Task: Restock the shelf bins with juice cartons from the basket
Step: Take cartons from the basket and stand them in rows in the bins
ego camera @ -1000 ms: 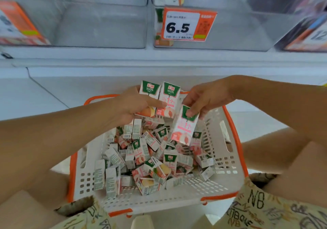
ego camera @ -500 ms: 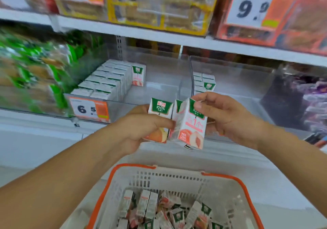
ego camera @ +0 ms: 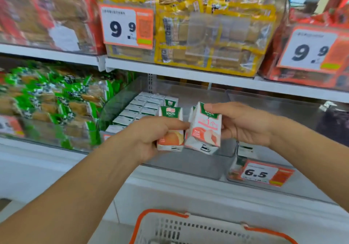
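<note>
My left hand [ego camera: 151, 136] grips a small white juice carton with a green top and an orange fruit picture [ego camera: 171, 128]. My right hand [ego camera: 243, 123] holds a peach-pink carton [ego camera: 205, 128], tilted, with another carton edge showing just behind it. Both are raised in front of a clear shelf bin [ego camera: 188, 164]. Rows of stocked cartons [ego camera: 139, 108] fill the back left of that bin. The white basket with an orange rim [ego camera: 188, 226] is at the bottom edge; its contents are out of view.
A second clear bin [ego camera: 283, 111] to the right carries a 6.5 price tag [ego camera: 260, 173]. Green snack bags [ego camera: 52, 102] fill the bin at left. The shelf above holds yellow [ego camera: 213, 34] and red packs with 9.9 tags [ego camera: 126, 26].
Both hands lifted the cartons out of the basket up to the shelf bin. The view tilted upward, so the basket dropped to the bottom edge.
</note>
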